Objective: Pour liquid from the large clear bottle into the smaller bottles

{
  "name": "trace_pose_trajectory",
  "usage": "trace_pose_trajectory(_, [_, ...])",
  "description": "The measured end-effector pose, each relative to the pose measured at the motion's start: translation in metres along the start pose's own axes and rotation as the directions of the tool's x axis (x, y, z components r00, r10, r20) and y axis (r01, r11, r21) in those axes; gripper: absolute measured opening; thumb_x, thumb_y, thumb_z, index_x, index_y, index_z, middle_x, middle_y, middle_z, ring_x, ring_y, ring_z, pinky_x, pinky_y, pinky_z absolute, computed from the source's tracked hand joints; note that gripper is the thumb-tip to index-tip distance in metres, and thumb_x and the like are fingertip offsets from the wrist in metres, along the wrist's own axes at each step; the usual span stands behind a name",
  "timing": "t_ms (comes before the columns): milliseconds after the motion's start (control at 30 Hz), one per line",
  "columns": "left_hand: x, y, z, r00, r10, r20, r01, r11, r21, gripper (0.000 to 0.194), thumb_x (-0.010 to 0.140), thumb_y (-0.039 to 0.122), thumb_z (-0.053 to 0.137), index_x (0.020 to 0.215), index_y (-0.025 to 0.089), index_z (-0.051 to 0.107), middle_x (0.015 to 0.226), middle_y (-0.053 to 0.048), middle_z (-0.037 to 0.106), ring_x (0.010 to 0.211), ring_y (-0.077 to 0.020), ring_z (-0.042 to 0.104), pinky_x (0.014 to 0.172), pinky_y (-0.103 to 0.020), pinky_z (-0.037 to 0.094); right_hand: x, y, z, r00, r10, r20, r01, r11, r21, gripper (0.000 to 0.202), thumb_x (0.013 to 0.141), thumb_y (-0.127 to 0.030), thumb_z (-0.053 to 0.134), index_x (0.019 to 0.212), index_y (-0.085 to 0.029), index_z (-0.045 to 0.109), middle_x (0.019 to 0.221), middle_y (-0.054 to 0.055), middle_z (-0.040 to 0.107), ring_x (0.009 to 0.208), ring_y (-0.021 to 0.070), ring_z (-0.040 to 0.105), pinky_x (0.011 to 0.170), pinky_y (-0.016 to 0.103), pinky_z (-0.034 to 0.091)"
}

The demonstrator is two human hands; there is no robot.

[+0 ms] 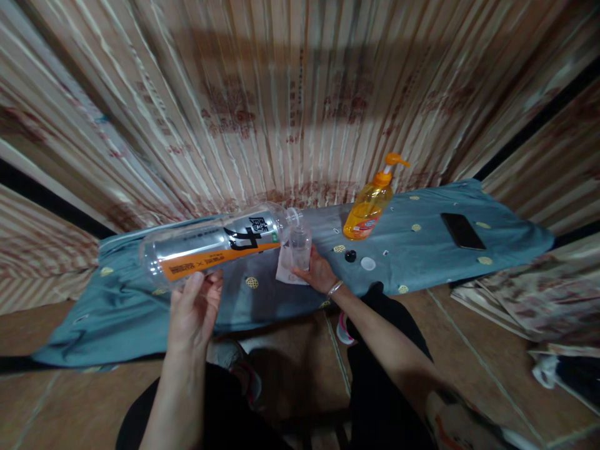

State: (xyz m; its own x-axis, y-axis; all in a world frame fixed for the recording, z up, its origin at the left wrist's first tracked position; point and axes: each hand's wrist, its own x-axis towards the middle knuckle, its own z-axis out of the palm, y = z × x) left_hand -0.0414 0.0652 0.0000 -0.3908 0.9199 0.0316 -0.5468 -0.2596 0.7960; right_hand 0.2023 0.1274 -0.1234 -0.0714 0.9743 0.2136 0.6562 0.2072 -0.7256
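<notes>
My left hand (197, 297) is closed on the underside of a large clear plastic bottle (215, 244) with a silver and orange label. The bottle lies tilted almost level, its uncapped neck pointing right. Just below that neck, a small clear plastic bottle (300, 247) stands upright in the grip of my right hand (319, 272). The large bottle's mouth meets or overlaps the small one's top; whether they touch I cannot tell. A pale cloth or tissue (285, 272) lies beneath the small bottle.
Right of my hands stands an orange pump bottle (365, 212). A black cap (350, 255) and a white cap (368, 264) lie near it. Farther right is a dark phone (462, 230). All rest on a blue-grey cloth-covered surface (422, 256) before a patterned curtain (300, 112).
</notes>
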Motion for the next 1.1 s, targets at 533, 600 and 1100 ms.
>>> trace_pose_trajectory(533, [0.0001, -0.0022, -0.0022, 0.999, 0.014, 0.034, -0.014, 1.0, 0.003, 0.043, 0.047, 0.03, 0.102, 0.072, 0.019, 0.068, 0.074, 0.001, 0.067, 0.062, -0.0091, 0.055, 0.053, -0.019, 0.047, 0.0004, 0.0028, 0.0014, 1.0, 0.007, 0.005, -0.007, 1.0, -0.017, 0.086, 0.076, -0.032, 0.085, 0.147, -0.02, 0.04, 0.136, 0.016, 0.068, 0.119, 0.0313, 0.071, 0.102, 0.046, 0.058])
trace_pose_trajectory(600, [-0.0004, -0.0017, -0.0017, 0.999, 0.001, 0.032, -0.001, 1.0, -0.007, 0.044, 0.045, 0.029, 0.102, 0.072, 0.019, 0.068, 0.074, 0.002, 0.067, 0.062, -0.0086, 0.055, 0.054, -0.018, 0.047, 0.0004, 0.0031, 0.0017, 1.0, 0.017, 0.011, -0.016, 1.0, -0.014, 0.087, 0.076, -0.032, 0.086, 0.148, -0.021, 0.039, 0.136, 0.016, 0.068, 0.119, 0.0319, 0.071, 0.102, 0.047, 0.058])
trace_pose_trajectory(1100, [-0.0024, -0.0026, -0.0021, 0.999, 0.028, 0.041, -0.029, 1.0, 0.006, 0.049, 0.047, 0.03, 0.102, 0.086, 0.021, 0.074, 0.075, 0.001, 0.068, 0.065, -0.0103, 0.055, 0.056, -0.02, 0.046, 0.0, 0.0068, 0.0039, 1.0, 0.008, -0.006, -0.008, 1.0, -0.019, 0.085, 0.077, -0.029, 0.082, 0.151, -0.025, 0.039, 0.13, 0.012, 0.072, 0.114, 0.0303, 0.073, 0.098, 0.048, 0.06])
